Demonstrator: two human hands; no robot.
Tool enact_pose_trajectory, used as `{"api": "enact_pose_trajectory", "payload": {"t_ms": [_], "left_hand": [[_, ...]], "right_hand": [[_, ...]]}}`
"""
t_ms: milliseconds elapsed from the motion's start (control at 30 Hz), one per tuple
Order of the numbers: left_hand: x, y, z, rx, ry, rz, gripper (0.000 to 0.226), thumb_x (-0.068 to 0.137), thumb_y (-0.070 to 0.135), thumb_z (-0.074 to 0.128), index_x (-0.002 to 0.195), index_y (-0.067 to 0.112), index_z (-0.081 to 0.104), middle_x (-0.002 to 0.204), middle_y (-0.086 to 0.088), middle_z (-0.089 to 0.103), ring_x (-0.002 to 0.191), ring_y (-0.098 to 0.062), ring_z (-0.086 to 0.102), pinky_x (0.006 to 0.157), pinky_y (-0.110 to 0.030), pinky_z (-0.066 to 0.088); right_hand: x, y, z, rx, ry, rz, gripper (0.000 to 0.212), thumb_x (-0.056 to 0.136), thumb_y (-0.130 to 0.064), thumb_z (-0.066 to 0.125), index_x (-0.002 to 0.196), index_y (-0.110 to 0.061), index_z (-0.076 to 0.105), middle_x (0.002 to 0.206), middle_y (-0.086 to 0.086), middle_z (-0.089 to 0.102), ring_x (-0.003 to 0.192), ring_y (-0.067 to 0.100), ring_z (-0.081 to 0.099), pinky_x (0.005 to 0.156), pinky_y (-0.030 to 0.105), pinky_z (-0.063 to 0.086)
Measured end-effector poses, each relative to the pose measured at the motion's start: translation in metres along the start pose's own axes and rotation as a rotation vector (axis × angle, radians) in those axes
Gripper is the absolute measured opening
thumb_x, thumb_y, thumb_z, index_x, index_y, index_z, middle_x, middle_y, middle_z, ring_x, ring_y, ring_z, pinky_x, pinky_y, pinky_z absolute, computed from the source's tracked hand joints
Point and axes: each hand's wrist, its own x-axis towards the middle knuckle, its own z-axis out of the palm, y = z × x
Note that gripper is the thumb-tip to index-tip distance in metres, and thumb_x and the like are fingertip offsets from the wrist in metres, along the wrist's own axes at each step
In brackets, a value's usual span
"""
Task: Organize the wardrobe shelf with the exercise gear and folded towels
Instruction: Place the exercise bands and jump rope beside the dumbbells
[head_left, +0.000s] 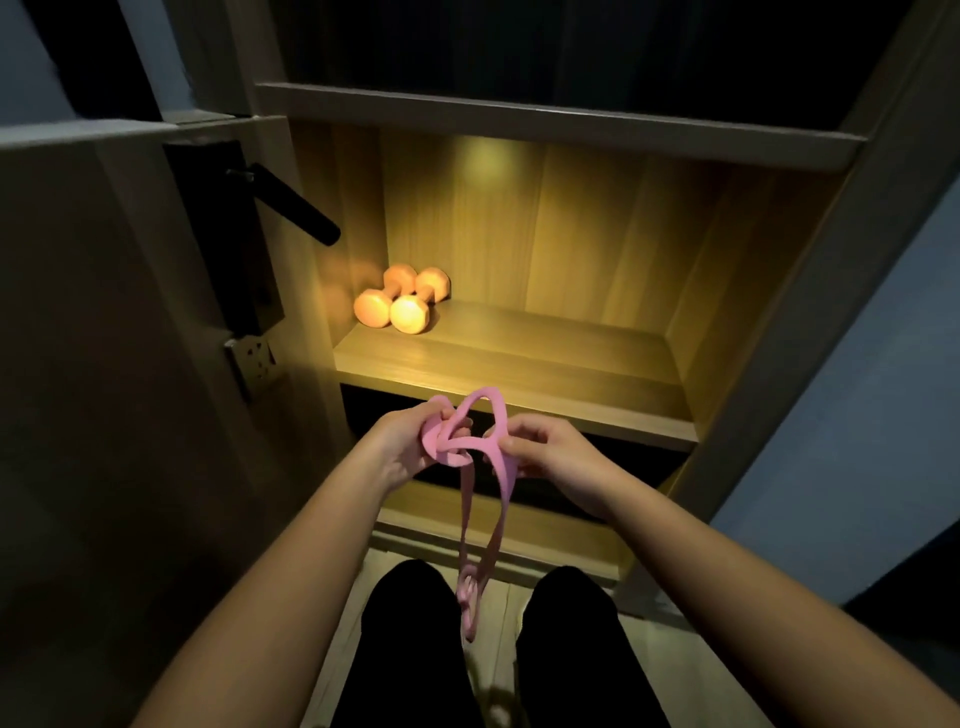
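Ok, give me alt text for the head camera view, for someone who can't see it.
The left hand and right hand hold a tangled pink elastic resistance band in front of a lit wooden wardrobe shelf, its loose loops hanging down. Two small peach-coloured dumbbells lie side by side in the shelf's back left corner.

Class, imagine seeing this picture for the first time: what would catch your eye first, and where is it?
The pink resistance band stands out in the foreground, bunched in the left hand and pinched by the right hand, its loops hanging down. Behind it, two dumbbells sit in the back left corner of the warmly lit wooden shelf.
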Motion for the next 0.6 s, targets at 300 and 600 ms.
{"api": "enact_pose_trajectory", "payload": {"t_ms": [300, 600], "left_hand": [[0.009, -0.008, 0.003, 0.171, -0.054, 0.019, 0.019, 0.095, 0.017, 0.060, 0.104, 0.001, 0.065, 0.083, -0.016, 0.071, 0.066, -0.023, 0.067, 0.066, -0.034, 0.058], [0.023, 0.000, 0.013, 0.268, -0.148, 0.018, 0.026, 0.096, 0.023, 0.059, 0.114, 0.006, 0.066, 0.085, -0.014, 0.070, 0.062, -0.019, 0.063, 0.056, -0.025, 0.055]], "right_hand": [[0.003, 0.035, 0.007, -0.026, 0.076, 0.152, 0.022, 0.100, -0.025, 0.051, 0.099, -0.017, 0.071, 0.089, 0.002, 0.072, 0.082, 0.013, 0.064, 0.080, 0.027, 0.051], [0.019, 0.037, -0.004, 0.082, 0.175, 0.065, 0.018, 0.102, -0.019, 0.048, 0.099, -0.012, 0.065, 0.085, 0.011, 0.075, 0.076, 0.018, 0.069, 0.076, 0.032, 0.054]]}}
